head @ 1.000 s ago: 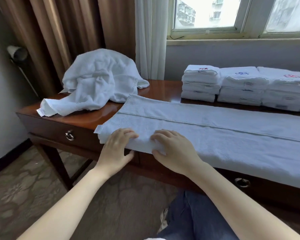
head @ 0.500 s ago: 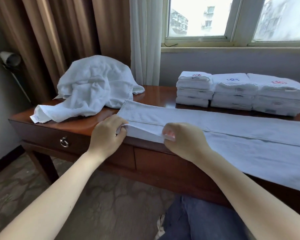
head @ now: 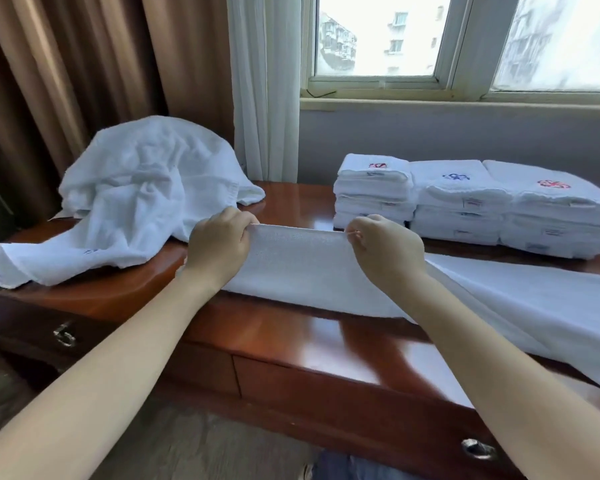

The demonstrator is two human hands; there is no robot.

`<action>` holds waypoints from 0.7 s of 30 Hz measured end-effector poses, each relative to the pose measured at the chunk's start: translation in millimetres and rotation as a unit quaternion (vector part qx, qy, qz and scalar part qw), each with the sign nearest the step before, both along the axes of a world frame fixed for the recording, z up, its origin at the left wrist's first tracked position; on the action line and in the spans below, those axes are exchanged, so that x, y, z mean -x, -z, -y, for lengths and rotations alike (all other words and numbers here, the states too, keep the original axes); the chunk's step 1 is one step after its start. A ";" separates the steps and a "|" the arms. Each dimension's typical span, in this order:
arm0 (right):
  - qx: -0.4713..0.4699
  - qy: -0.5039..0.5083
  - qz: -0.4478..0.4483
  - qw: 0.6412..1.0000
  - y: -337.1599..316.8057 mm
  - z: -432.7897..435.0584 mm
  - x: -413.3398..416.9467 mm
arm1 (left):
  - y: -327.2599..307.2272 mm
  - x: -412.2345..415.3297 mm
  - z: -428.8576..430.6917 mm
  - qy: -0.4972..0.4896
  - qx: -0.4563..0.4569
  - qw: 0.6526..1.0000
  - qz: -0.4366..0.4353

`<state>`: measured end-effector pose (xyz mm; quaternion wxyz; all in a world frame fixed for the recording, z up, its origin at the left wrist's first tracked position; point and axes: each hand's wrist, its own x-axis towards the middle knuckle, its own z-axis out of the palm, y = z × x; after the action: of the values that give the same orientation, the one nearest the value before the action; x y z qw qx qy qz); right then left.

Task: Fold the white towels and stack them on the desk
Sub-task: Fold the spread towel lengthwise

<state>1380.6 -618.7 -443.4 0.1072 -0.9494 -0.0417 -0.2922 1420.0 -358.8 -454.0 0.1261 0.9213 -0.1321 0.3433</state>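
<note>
Over the table (head: pixel 291 337), left half: end of long white terry towel (head: pixel 298 265), flat a second ago, now lifted. Left hand (head: pixel 219 247) and right hand (head: pixel 385 251) pinch its corners, fingers (head: pixel 239 223) curled; remainder lies rightward. Fold judged begun.

Left grip (head: pixel 219 251), right grip (head: pixel 385 251): from flat to pinching towel (head: pixel 298 268) end, lifted off table (head: pixel 291 337), carried toward 12 o'clock.

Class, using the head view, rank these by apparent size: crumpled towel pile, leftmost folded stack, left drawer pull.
1. crumpled towel pile
2. leftmost folded stack
3. left drawer pull, smallest even though it is nearer the camera
</note>
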 end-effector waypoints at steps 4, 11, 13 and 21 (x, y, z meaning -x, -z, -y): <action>-0.012 -0.019 -0.027 0.999 13.4 5.8 -32.2 | 7.1 -30.6 7.7 -0.022 -0.032 0.999 -0.014; -0.044 -0.043 -0.100 0.993 40.9 11.5 -53.0 | 36.8 -48.7 12.4 -0.060 -0.006 0.998 0.006; -0.043 -0.046 -0.096 0.993 43.2 12.4 -55.9 | 35.7 -48.0 12.1 -0.068 0.011 0.997 0.035; -0.049 -0.046 -0.083 0.994 48.0 13.3 -58.1 | 39.7 -42.0 14.0 0.023 0.072 0.990 -0.119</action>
<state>1438.7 -632.0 -491.4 0.1696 -0.9610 -0.0620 -0.2092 1462.0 -372.8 -493.7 0.2151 0.9407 -0.1120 0.2372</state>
